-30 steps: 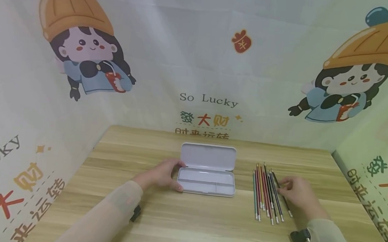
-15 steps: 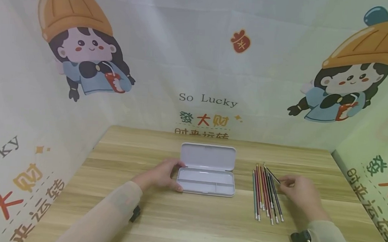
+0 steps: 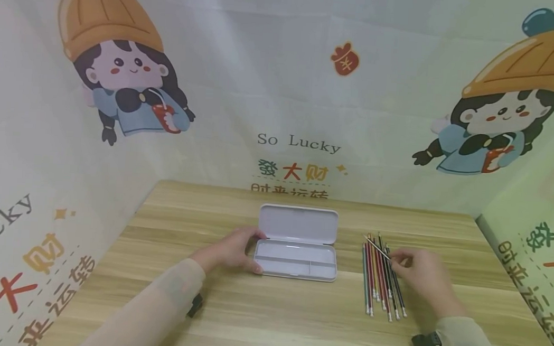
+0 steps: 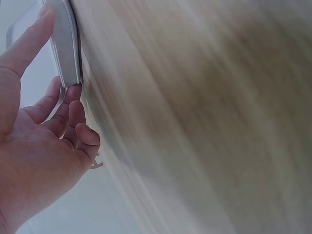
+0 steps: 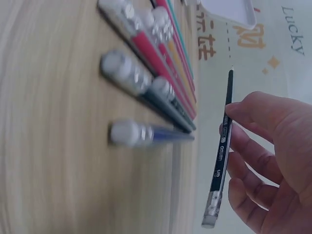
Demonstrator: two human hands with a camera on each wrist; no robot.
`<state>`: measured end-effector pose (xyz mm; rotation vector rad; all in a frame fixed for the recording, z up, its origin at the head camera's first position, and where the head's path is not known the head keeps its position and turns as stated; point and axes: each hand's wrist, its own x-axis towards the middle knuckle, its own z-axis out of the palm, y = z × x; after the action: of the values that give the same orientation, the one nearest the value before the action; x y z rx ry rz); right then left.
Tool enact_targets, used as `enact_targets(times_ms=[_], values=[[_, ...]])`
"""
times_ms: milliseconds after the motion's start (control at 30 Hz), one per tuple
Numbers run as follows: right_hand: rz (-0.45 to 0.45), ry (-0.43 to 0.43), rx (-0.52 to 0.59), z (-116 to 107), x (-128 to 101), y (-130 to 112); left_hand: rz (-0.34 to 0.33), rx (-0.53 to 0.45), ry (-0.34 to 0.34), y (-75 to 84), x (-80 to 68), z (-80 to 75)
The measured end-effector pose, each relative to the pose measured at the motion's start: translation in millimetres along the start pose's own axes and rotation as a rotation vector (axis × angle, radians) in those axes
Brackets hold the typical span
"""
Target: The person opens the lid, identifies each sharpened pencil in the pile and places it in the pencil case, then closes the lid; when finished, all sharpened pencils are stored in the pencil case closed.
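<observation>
- Right hand point(image 3: 418, 271) fingers now pinch one black pencil point(image 5: 222, 146), lifted off the pencil row point(image 3: 382, 274) right of the pencil case point(image 3: 296, 248).
- Left hand point(image 3: 231, 249) fingers still clamp the case's left edge; tray still empty, so loading looks about to start.

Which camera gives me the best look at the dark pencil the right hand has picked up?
The right wrist view: the dark pencil fills the frame, pinched by the right hand. The head view shows it small; the left wrist view misses it.

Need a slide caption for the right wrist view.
Right hand pinches a dark pencil lifted above the row of coloured pencils on the wooden table.
</observation>
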<state>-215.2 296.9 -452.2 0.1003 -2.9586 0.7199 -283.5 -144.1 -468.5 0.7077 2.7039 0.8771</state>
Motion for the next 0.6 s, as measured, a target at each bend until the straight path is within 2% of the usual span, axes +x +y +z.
enact_targets(times_ms=[467,600], values=[[-0.116,-0.007,0.021,16,6,-33,-0.011,-0.005,0.003,0.8,-1.0,-0.2],[-0.140,0.000,-0.004,21,8,-40,-0.012,0.000,0.003,0.3,-1.7,0.0]])
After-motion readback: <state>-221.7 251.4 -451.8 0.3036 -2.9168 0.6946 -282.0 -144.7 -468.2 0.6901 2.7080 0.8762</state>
